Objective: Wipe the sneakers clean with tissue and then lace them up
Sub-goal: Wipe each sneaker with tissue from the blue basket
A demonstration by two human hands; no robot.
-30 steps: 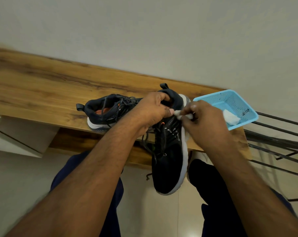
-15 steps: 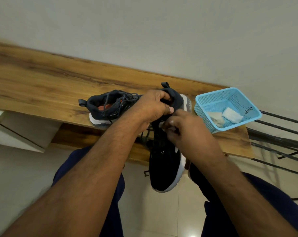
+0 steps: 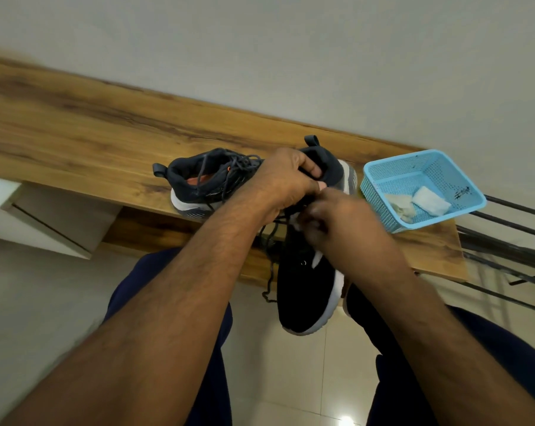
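A black sneaker with a white sole hangs toe-down over the front edge of the wooden shelf. My left hand grips its heel collar from above. My right hand is blurred and presses a small white tissue against the tongue and lace area. Loose dark laces dangle on the sneaker's left side. The second dark sneaker lies on the shelf to the left, its opening facing me and its laces loose.
A light blue plastic basket stands on the shelf's right end, holding a clean folded tissue and a crumpled used tissue. Dark metal bars run to the right. My knees in dark trousers are below, over a tiled floor.
My right hand has moved left from the sneaker's outer side onto the tongue and laces, carrying the tissue. My left hand keeps its hold on the heel. The basket came into fuller view.
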